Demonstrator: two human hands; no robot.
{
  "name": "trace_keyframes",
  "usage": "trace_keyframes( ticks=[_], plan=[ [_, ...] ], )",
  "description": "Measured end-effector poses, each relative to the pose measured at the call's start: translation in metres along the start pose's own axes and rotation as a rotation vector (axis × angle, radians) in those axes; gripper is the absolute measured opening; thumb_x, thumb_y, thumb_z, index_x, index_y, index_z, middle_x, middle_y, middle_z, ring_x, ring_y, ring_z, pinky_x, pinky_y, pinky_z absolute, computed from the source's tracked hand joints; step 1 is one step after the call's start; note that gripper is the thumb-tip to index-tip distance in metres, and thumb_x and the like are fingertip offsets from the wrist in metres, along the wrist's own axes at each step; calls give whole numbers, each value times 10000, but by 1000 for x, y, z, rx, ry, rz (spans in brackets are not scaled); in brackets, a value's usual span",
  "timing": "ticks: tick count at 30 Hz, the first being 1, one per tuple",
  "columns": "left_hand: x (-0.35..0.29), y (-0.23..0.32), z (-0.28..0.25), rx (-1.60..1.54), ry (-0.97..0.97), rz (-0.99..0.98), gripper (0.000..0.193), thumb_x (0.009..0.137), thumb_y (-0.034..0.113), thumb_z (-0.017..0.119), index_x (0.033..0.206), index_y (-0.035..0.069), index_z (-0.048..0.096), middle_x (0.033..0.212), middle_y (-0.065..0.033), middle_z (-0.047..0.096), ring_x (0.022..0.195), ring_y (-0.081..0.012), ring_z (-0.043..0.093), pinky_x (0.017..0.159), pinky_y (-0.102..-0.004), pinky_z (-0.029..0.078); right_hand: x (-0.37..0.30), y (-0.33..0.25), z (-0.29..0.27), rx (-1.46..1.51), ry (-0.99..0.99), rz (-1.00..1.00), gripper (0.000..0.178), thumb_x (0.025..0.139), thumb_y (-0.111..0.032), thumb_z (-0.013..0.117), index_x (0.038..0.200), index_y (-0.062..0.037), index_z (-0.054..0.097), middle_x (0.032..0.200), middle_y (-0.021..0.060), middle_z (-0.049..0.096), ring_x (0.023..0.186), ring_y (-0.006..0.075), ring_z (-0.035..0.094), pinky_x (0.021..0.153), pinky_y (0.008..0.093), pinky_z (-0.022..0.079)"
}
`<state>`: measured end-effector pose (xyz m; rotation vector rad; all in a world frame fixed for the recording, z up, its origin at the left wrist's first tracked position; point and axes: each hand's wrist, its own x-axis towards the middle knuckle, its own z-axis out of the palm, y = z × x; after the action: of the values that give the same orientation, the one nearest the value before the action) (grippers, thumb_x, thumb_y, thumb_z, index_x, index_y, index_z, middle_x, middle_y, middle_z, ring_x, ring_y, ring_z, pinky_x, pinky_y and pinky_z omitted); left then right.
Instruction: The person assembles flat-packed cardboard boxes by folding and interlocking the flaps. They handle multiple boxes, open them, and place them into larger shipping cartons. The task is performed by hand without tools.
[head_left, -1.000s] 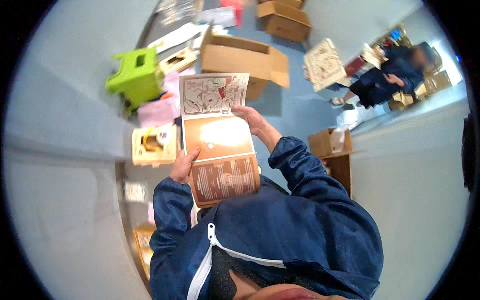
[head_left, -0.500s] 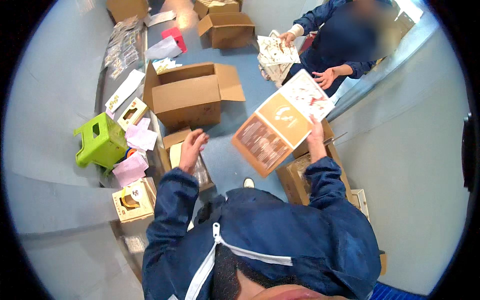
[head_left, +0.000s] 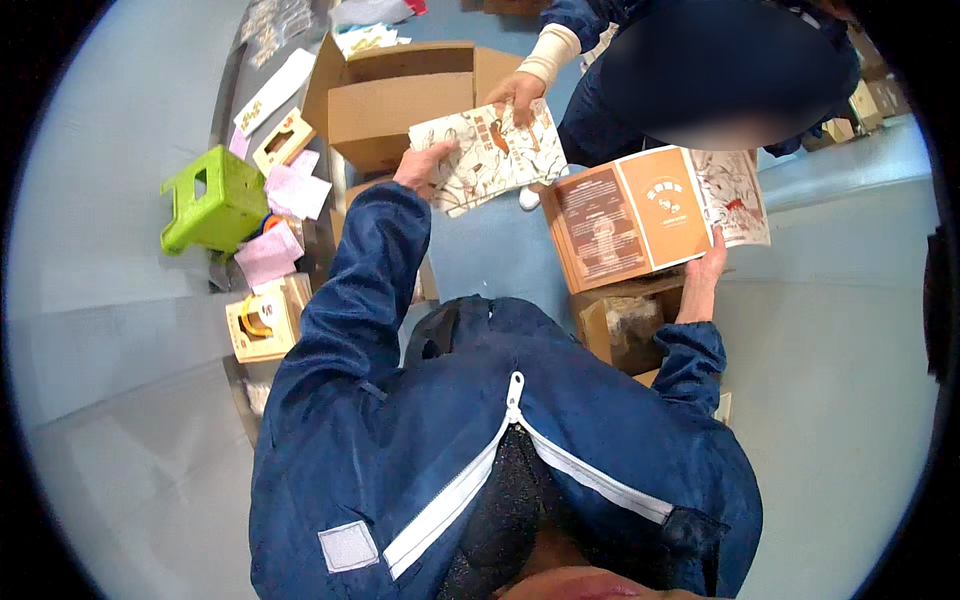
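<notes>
My left hand (head_left: pixel 425 168) is closed on the left edge of a stack of flat cream sheets printed with brown line drawings (head_left: pixel 492 150). A co-worker's hand (head_left: pixel 518 92) grips the far edge of the same stack. On the other side, my right hand (head_left: pixel 707 264) holds a thick stack of orange, brown and white printed cards (head_left: pixel 640 215) by its near right edge; its fingers are partly hidden beneath. The stack lies tilted above an open carton (head_left: pixel 628 325) near my right arm, and its far right end reaches close to the co-worker.
A large open cardboard box (head_left: pixel 400 110) stands ahead on the left. Along the left side are a green plastic stool (head_left: pixel 215 200), pink papers (head_left: pixel 297 188) and a small window box (head_left: pixel 258 325). The co-worker (head_left: pixel 720 60) leans in from the far right.
My left hand has reached forward and taken hold of the cream sheets, which the co-worker has brought toward me. The printed cards in my right hand have shifted right and turned flatter.
</notes>
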<state>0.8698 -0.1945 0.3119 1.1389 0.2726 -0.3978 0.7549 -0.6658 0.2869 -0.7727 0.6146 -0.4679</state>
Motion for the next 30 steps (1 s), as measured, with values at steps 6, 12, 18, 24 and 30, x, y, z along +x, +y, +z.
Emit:
trace_keyframes(
  ticks=[6, 12, 18, 24, 30],
  plan=[
    [-58, -40, -28, -55, 85, 54, 252, 821, 107, 597, 1048, 2, 568, 978, -89, 623, 839, -194, 622, 725, -348, 534, 3, 4, 2, -65, -57, 36, 425, 936, -286, 392, 1221, 29, 409, 1174, 152, 508, 1083, 286, 493, 906, 426, 420],
    [-123, -28, -17, -135, 190, 20, 284, 793, 85, 626, 1048, -28, 571, 979, -102, 632, 843, -194, 624, 741, -340, 521, 47, 14, 24, -553, -116, -252, 360, 881, -238, 467, 1141, 11, 497, 1212, 152, 504, 1121, 281, 468, 951, 431, 386],
    [-165, -73, -12, -357, 356, 133, 347, 857, 82, 538, 1182, -23, 475, 1104, -126, 581, 972, -230, 592, 831, -373, 503, 138, 8, 36, -371, -350, 117, 473, 913, -300, 386, 1304, -36, 345, 1326, 173, 393, 1228, 312, 378, 1008, 464, 333],
    [-217, -127, -39, -673, 764, 256, 287, 849, 62, 538, 1104, -70, 525, 1034, -139, 605, 907, -238, 613, 774, -364, 520, 150, 97, -21, -189, -301, 808, 431, 869, -294, 479, 1187, -4, 463, 1031, 163, 576, 807, 241, 594, 598, 290, 497],
    [-238, -75, 22, -326, 856, 607, 277, 847, 85, 571, 1106, -12, 550, 1055, -90, 602, 914, -173, 591, 788, -304, 485, -95, 152, 111, -865, -1305, 941, 479, 902, -309, 448, 1291, -35, 389, 1074, 113, 596, 931, 186, 593, 790, 289, 451]
  ],
)
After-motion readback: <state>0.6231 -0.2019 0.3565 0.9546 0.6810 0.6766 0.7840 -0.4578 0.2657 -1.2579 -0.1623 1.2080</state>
